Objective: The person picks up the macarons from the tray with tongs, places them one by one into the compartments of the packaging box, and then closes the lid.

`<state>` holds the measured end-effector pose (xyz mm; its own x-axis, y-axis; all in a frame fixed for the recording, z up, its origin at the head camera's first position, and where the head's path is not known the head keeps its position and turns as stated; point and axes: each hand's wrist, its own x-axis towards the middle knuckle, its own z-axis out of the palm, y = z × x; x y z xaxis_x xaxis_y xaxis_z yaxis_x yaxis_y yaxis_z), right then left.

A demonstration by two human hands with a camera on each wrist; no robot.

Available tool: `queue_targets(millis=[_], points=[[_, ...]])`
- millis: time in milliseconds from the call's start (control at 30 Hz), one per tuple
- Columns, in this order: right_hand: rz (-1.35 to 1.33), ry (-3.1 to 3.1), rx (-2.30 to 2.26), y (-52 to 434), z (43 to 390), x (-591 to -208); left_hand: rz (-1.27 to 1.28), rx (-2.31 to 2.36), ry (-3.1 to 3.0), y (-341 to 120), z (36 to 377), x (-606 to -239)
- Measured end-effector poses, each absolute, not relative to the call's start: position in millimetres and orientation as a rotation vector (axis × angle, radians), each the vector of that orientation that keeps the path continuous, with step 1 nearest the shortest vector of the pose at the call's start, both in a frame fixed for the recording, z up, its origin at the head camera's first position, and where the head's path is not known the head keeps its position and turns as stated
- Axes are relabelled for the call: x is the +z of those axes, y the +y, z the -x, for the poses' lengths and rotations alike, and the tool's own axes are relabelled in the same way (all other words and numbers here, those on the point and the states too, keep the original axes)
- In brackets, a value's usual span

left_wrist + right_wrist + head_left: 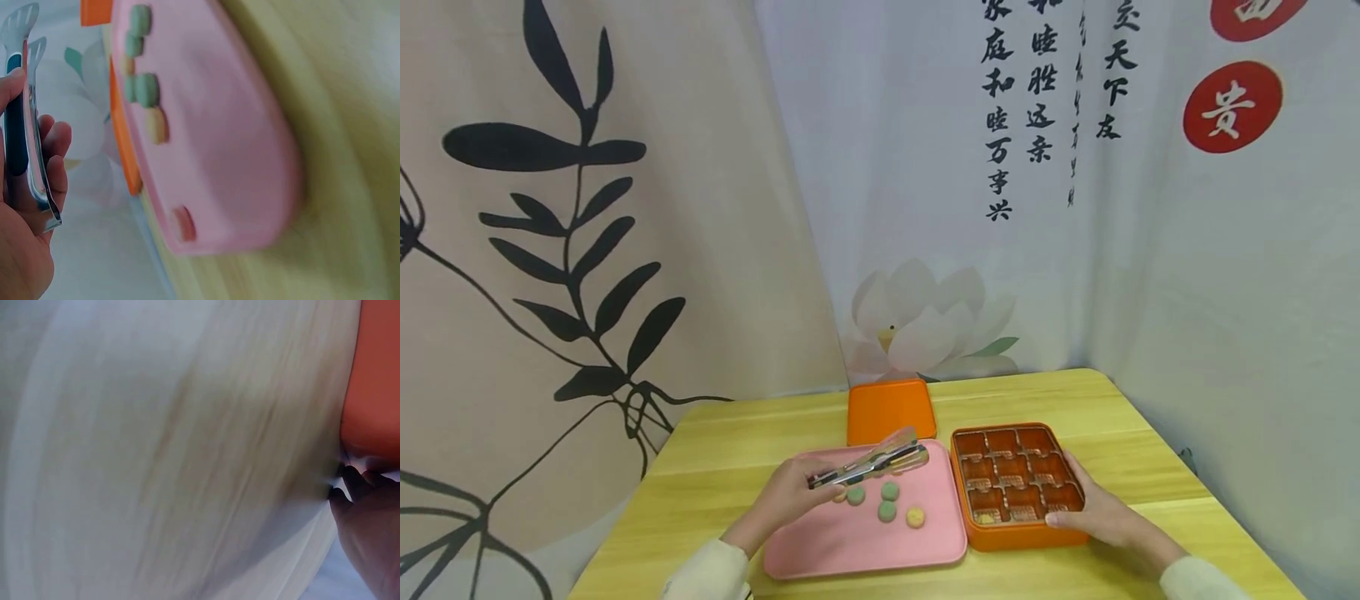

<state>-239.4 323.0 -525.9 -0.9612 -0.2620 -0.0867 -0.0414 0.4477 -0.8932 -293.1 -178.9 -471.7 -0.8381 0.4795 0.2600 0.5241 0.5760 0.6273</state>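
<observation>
My left hand [797, 493] grips a pair of metal tongs [871, 462] by the handle and holds them level over the far edge of a pink tray [850, 550]. Several small round pastries lie on the tray below them, green ones [887, 510] and a yellow one [914, 517]. The left wrist view shows that hand [28, 206] curled round the tongs [25, 125] beside the tray [212, 144]. My right hand [1093, 510] rests against the near right corner of an orange compartment box [1022, 537], fingers along its side. One pastry [986, 517] sits in its near left cell.
An orange lid [890, 410] lies flat behind the tray. Everything stands on a yellow wooden table [730, 450] set in a corner of printed cloth walls. The right wrist view is blurred, showing table, the box's side [375, 375] and my hand [372, 512].
</observation>
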Motion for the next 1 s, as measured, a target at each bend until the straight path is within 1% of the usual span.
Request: queue_targets(millis=[200, 333, 533, 667, 1000], points=[[0.270, 2.444, -1.560, 319.8, 240.8, -529.0, 0.889, -0.948, -2.788, -202.6, 276.7, -489.4], [0.283, 2.413, -1.599, 319.3, 243.0, -526.0, 0.855, -0.878, -2.808, -208.1, 265.2, -498.3], [0.270, 2.453, -1.536, 322.5, 242.8, -524.9, 0.857, -0.931, -2.825, -203.8, 253.5, -507.5], [0.270, 2.471, -1.526, 322.8, 241.3, -527.3, 0.901, -0.994, -2.780, -200.6, 249.8, -514.7], [0.269, 2.488, -1.537, 321.5, 243.3, -526.5, 0.877, -0.974, -2.827, -191.5, 249.7, -518.4]])
